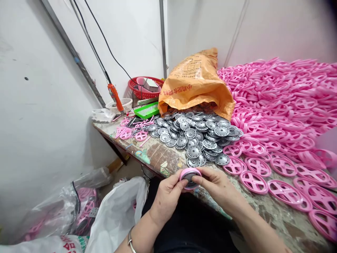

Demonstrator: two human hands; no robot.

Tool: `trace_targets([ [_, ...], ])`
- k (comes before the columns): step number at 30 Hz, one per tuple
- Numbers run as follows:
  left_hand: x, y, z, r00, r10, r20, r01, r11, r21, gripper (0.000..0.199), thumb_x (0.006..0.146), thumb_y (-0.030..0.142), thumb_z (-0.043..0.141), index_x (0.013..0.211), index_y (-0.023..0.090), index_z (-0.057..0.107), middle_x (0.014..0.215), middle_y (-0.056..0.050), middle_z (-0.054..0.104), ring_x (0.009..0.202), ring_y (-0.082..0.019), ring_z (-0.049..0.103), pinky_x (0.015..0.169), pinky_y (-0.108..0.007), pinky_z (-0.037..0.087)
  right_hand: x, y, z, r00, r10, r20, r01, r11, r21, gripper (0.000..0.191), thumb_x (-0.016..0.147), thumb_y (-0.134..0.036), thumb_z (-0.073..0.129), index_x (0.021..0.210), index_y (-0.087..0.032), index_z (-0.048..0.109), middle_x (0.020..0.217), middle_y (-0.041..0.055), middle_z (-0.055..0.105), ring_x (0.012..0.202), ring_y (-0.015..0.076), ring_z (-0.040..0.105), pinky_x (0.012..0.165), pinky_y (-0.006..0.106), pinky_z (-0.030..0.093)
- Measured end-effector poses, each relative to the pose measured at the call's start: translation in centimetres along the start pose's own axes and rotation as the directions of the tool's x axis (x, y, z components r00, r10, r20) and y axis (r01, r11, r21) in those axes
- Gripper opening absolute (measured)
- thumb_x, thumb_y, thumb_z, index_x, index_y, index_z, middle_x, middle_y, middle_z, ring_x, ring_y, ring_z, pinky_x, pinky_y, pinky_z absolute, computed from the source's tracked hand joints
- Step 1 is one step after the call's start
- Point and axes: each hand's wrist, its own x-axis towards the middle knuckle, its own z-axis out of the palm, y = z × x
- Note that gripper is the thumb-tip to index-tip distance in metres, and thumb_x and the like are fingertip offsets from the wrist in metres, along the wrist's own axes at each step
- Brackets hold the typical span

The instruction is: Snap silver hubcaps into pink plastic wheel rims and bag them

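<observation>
Close above the table's front edge, both hands grip a pink plastic wheel point(190, 170) with a dark grey disc set in its face. My left hand point(168, 196) is closed on the wheel's left side, its thumb pressed on the disc. From the right, my right hand point(214, 181) also pinches it, thumb on the disc. Just beyond lies a heap of grey wheel discs point(193, 151). Pink spoked wheels point(254, 181) are spread to the right and piled high behind. Whether the disc is fully seated in the wheel, I cannot tell.
An orange sack point(195, 80) spills discs onto the worn table point(158, 153). Further left are an orange electric screwdriver point(115, 97) hanging by its cord, a green tray point(146, 111), a red basket point(144, 94) and pink sticks. A white bag point(116, 211) stands open below.
</observation>
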Motion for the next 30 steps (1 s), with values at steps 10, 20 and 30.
trace_targets([
  [10,-2.1,-0.7,-0.4,0.994,0.090,-0.066,-0.073,0.972,0.223,0.035,0.089,0.037,0.044,0.110,0.019,0.066,0.093,-0.005,0.070,0.087,-0.020,0.063,0.080,-0.029,0.049,-1.5,2.9,1.7,1.000,-0.005,-0.022,-0.004,0.922,-0.388,0.040,0.076,-0.055,0.053,0.098,-0.024,0.066,0.096,0.0063,0.071,0.086,0.0256,0.066,0.076,0.036,0.053],
  [20,-4.5,-2.6,-2.4,0.986,0.120,-0.114,-0.020,0.769,0.639,0.035,0.091,0.032,0.037,0.095,0.019,0.069,0.076,-0.004,0.070,0.070,-0.017,0.063,0.067,-0.023,0.045,-1.2,5.0,4.6,0.994,0.080,0.079,-0.031,0.869,-0.494,0.038,0.072,-0.060,0.051,0.083,-0.030,0.071,0.083,0.0037,0.073,0.072,0.0255,0.068,0.058,0.033,0.057],
  [30,-11.9,-7.2,-15.5,0.695,-0.047,-0.717,0.540,0.693,0.478,0.038,0.079,0.049,0.044,0.091,0.021,0.067,0.101,-0.010,0.071,0.105,-0.033,0.059,0.096,-0.046,0.038,-1.9,6.0,6.0,0.964,0.183,0.191,-0.117,0.943,-0.312,0.034,0.081,-0.050,0.050,0.098,-0.028,0.069,0.097,0.0047,0.072,0.092,0.0254,0.066,0.086,0.038,0.052],
])
